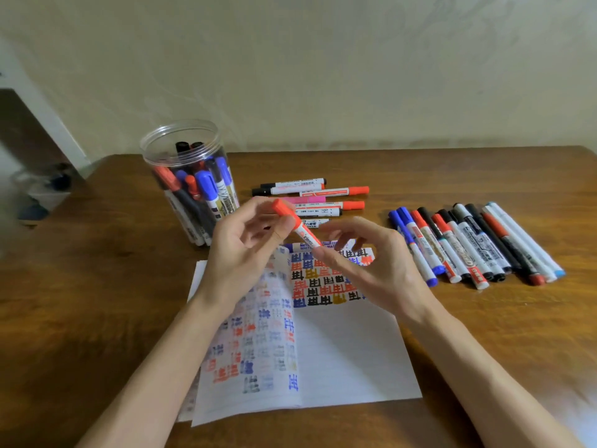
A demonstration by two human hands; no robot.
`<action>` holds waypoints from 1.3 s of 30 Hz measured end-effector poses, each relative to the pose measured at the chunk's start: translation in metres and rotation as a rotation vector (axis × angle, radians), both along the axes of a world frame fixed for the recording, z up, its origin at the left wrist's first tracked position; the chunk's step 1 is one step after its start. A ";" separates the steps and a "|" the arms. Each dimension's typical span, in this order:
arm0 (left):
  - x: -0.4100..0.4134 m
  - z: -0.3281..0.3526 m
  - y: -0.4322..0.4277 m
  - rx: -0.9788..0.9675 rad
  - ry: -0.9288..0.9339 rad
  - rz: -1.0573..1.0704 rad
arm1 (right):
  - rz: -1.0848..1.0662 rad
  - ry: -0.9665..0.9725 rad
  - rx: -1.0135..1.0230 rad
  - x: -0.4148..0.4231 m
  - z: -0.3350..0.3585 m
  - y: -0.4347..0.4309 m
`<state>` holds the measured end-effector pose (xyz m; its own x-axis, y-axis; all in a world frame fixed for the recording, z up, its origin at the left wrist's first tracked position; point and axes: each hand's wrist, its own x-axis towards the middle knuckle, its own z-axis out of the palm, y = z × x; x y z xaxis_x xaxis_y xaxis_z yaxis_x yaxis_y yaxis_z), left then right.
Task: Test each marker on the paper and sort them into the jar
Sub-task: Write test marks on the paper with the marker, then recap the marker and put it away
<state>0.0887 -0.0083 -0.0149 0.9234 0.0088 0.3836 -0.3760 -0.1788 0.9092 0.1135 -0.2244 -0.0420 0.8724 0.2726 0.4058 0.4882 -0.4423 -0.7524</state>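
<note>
Red marker (pixel 298 226) is held in the air above the paper (pixel 349 350), tilted, w/ the cap end up-left. It's a round white plastic barrel w/ printed label and a glossy red cap. L hand (pixel 245 253) is clamped on the cap, thumb in front and fingers curled behind. R hand (pixel 371 263) pinches the barrel's lower end at the fingertips; other fingers loosely bent, a bit blurred.

Paper is thin white sheets, left page curling up, covered w/ blocky test marks in red, blue, black and yellow. Jar (pixel 151 156) is a clear plastic cylinder, open top, standing back-left on the table (pixel 97 270), packed w/ markers on end. Table is brown wood-grain, slight sheen. Loose markers lie flat behind the hands (pixel 310 190); a tidier row (pixel 468 244) lies side by side at right.
</note>
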 end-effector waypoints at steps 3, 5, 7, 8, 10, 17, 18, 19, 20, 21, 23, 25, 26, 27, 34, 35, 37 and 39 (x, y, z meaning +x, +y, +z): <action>0.001 0.020 0.003 -0.025 -0.106 0.046 | 0.032 0.036 0.021 0.001 -0.001 0.011; 0.002 0.042 0.010 -0.011 -0.196 0.113 | 0.046 0.047 0.005 0.003 -0.001 0.018; 0.004 0.068 0.022 0.016 -0.305 0.192 | 0.053 0.041 0.005 0.005 0.000 0.025; 0.005 0.081 0.031 0.033 -0.366 0.232 | 0.052 0.039 0.017 0.006 0.002 0.029; 0.011 0.107 0.049 0.063 -0.483 0.315 | 0.054 0.044 0.039 0.008 0.005 0.035; 0.038 0.140 0.105 0.088 -0.584 0.511 | 0.078 0.080 0.121 0.015 0.018 0.058; 0.042 0.135 0.107 0.099 -0.558 0.502 | 0.082 0.081 0.122 0.017 0.020 0.061; 0.045 0.128 0.109 0.113 -0.525 0.489 | 0.084 0.079 0.120 0.018 0.021 0.065; 0.047 0.120 0.110 0.137 -0.486 0.480 | 0.084 0.080 0.121 0.020 0.022 0.069; 0.048 0.113 0.110 0.170 -0.443 0.477 | 0.084 0.088 0.130 0.021 0.022 0.072; 0.047 0.101 0.110 0.251 -0.371 0.476 | 0.078 0.103 0.154 0.023 0.022 0.076; 0.045 0.092 0.110 0.319 -0.327 0.449 | 0.069 0.105 0.169 0.024 0.019 0.078; 0.044 0.089 0.110 0.339 -0.305 0.428 | 0.066 0.107 0.171 0.024 0.017 0.078; 0.045 0.085 0.109 0.357 -0.283 0.411 | 0.066 0.112 0.170 0.025 0.015 0.078; 0.049 0.065 0.113 0.547 -0.331 0.497 | 0.041 0.130 0.163 0.027 0.011 0.074; 0.050 0.061 0.114 0.575 -0.328 0.507 | 0.037 0.130 0.165 0.027 0.011 0.073; 0.053 0.050 0.116 0.602 -0.330 0.508 | 0.027 0.131 0.166 0.027 0.010 0.072; 0.056 0.043 0.115 0.638 -0.336 0.520 | 0.023 0.133 0.167 0.027 0.009 0.071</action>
